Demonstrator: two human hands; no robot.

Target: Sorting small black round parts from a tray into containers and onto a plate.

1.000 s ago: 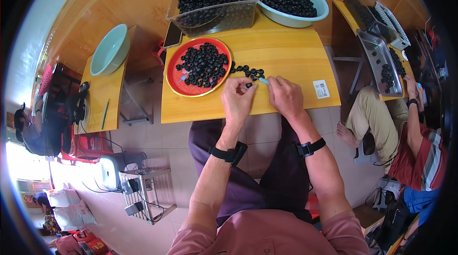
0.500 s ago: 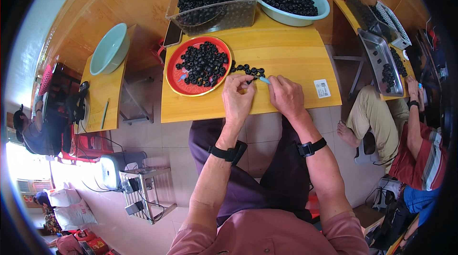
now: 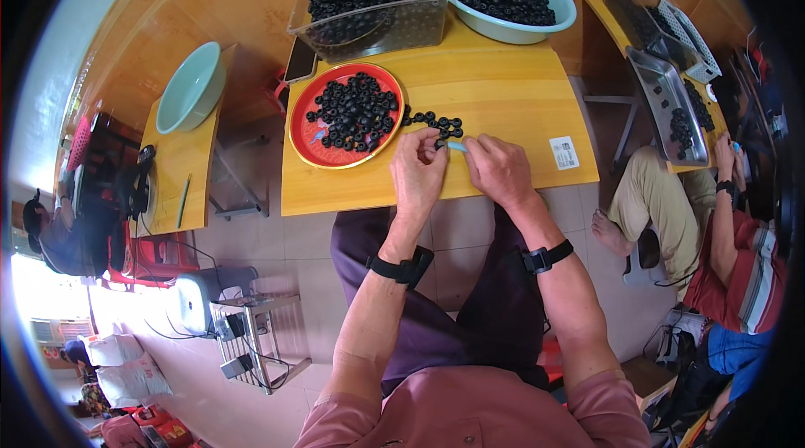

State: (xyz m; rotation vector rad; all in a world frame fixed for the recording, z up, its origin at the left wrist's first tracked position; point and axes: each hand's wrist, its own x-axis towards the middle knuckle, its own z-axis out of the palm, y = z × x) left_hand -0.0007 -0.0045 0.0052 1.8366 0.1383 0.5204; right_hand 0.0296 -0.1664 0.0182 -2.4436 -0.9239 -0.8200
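Bead (image 3: 440, 145) pinched in left hand (image 3: 418, 173), over table (image 3: 524, 100), just right of red plate (image 3: 305, 139); right hand (image 3: 501, 169) grips light-blue tool (image 3: 457, 147) at bead. Likely step: working bead with tool; calls for steady pinch, controlled tip. Versus half-second-earlier frame, tool's blue part sits closer to bead.

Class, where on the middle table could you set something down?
Bare wood lies between the pale blue basin, loose beads and white label; also in front of the red plate, left of the left hand. Crowded: back, with clear bin and basin; around the beads.
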